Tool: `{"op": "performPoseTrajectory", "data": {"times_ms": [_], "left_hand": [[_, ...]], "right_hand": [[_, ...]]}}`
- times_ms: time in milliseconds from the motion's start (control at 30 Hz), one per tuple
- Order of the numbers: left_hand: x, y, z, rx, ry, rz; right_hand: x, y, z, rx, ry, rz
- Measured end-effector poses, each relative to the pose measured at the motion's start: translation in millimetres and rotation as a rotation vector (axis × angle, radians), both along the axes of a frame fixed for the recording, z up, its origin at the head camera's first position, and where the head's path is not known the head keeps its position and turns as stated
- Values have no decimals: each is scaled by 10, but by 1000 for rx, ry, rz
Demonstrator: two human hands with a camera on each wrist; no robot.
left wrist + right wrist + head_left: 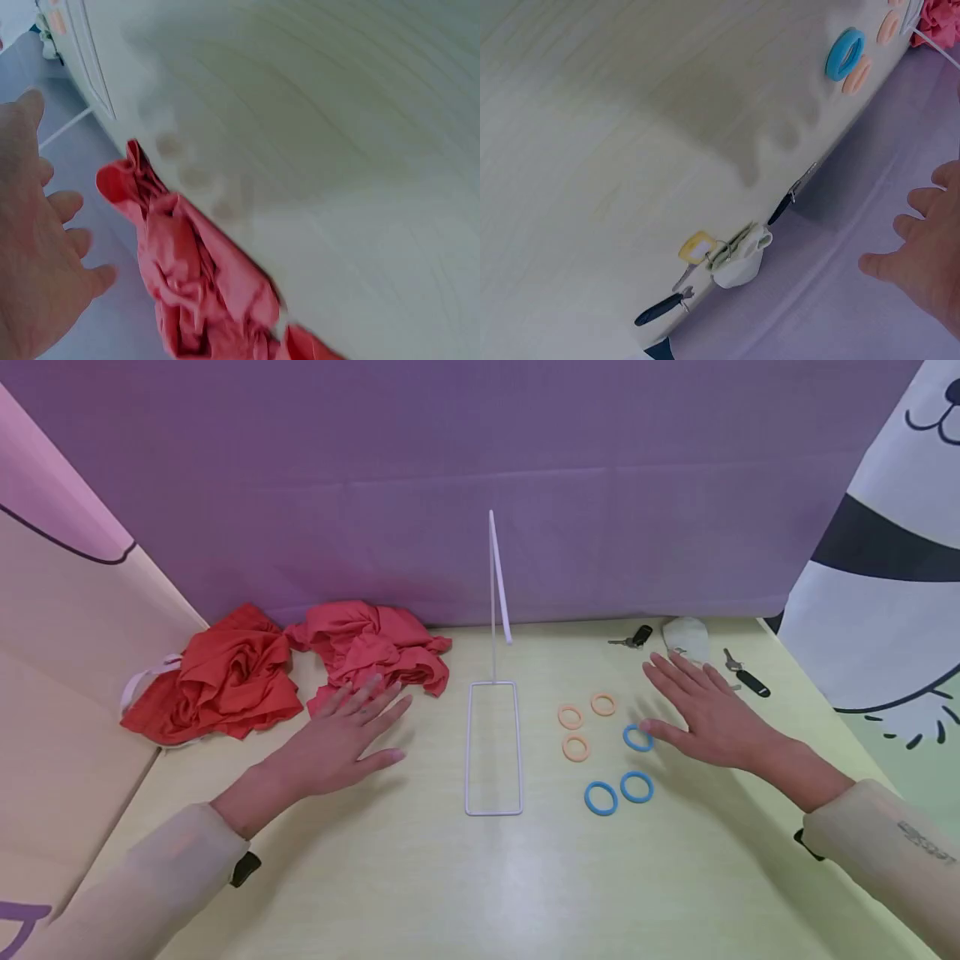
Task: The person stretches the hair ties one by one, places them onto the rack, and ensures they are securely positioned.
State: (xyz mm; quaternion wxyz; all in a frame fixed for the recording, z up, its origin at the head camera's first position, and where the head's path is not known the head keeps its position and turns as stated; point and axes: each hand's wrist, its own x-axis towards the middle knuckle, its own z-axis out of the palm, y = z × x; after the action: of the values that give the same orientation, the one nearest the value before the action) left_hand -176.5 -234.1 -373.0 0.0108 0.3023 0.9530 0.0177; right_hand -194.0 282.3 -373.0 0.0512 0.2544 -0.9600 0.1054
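Sleeved forearms lead us to both grips, fingers spread flat, holding nothing: left hand point(352, 735) beside the red cloth point(300, 664), right hand point(701, 714) with thumb touching a blue ring point(638, 738). We judge a careless sweep could scatter rings or topple the white wire stand point(493, 693) on the worktop point(480, 877).

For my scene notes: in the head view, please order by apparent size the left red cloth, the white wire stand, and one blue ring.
1. White wire stand, tallest overall.
2. Left red cloth; comparable, so unsure.
3. Blue ring, clearly smallest.

Left hand point(341, 739) flat beside red cloth point(292, 668); right hand point(701, 714) flat, thumb touching blue ring point(637, 737).
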Motion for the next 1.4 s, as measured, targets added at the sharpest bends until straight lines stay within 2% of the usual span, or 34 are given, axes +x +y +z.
{"op": "performPoseTrajectory", "data": {"times_ms": [133,233,300,433,533,733,1100,1400], "left_hand": [[-45,175,-38,68,-89,-12],[-88,334,-104,104,-123,-43],[-111,433,-166,108,-143,-58],[-128,596,-276,81,-197,-44],[-123,669,-346,62,-214,-34],[-88,728,-438,63,-186,-45],[-64,739,-481,26,-161,-25],[-49,762,-466,-1,-178,-29]], "right_hand": [[-73,-61,-85,-84,29,30],[-125,-130,-149,-163,8,22],[-154,-185,-181,-212,-11,3],[-209,-294,-216,-277,-43,-19],[-241,-351,-240,-279,-55,-24],[-269,-384,-290,-234,-61,-29],[-296,-395,-332,-218,-15,-25],[-344,-377,-367,-163,-48,-38]]}}
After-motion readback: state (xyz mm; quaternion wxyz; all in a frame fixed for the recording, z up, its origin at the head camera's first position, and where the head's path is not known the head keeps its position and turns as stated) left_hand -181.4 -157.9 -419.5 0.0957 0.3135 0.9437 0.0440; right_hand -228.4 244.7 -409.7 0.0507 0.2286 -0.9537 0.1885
